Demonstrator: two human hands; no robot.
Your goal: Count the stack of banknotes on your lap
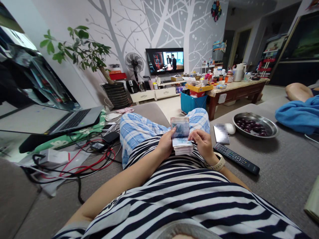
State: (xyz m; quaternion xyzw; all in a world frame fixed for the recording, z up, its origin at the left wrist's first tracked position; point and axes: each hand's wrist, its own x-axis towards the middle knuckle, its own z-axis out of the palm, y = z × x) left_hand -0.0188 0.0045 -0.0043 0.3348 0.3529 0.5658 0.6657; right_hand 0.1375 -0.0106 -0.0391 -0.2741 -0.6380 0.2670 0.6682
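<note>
A stack of banknotes [182, 127] is held over my lap, its upper part upright and its lower part folded toward me. My left hand [165, 143] is closed round the left side of the stack, thumb across the front. At the right edge, my right hand [203, 142] has its fingers curled, with thumb and forefinger pinching at the folded-down banknotes. A pale watch [218, 162] circles my right wrist. Below the hands lies my striped shirt, and blue checked trousers [136, 127] cover my crossed legs.
Right of me on the sofa lie a remote control [236, 159], a phone [221, 133], a white mouse [230, 128] and a steel bowl [270, 132] of dark round fruit. Leftward are tangled cables [82, 167] and a laptop [74, 120]. Another person's bare leg [300, 94] shows at far right.
</note>
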